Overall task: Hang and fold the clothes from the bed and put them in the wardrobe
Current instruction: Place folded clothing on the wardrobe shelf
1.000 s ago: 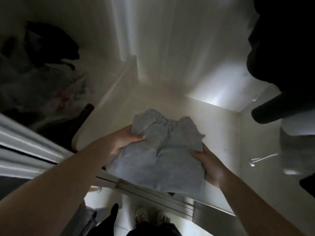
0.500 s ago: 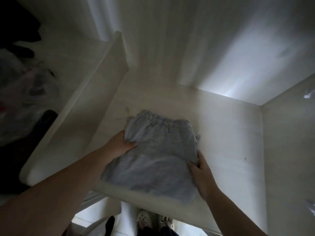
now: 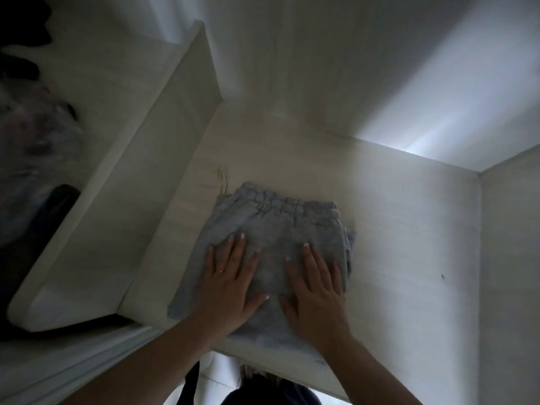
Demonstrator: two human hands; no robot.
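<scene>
Your folded grey shorts (image 3: 271, 244) lie on the pale wardrobe shelf (image 3: 394, 229), elastic waistband toward the back wall and the near hem reaching to the shelf's front lip, perhaps a little over it. Your left hand (image 3: 230, 285) and right hand (image 3: 314, 290) both rest flat on top of the fabric, fingers straight and spread — neither one gripping, only pressing the stack down.

The cloth looks like soft jersey: light, limp, with no stiffness of its own, so I'd judge it will slump or unfold if you lift it by one edge. If you need to shift it deeper, slide it with flat palms as you have them, or take it from both side edges with fingers under the bottom layer so the fold stays together. The shelf looks smooth, so it should glide easily — watch the loose layer sticking out at the right side.

Left of the upright divider (image 3: 163, 159), dark garments (image 3: 26, 39) sit blurred in the neighbouring compartment.
</scene>
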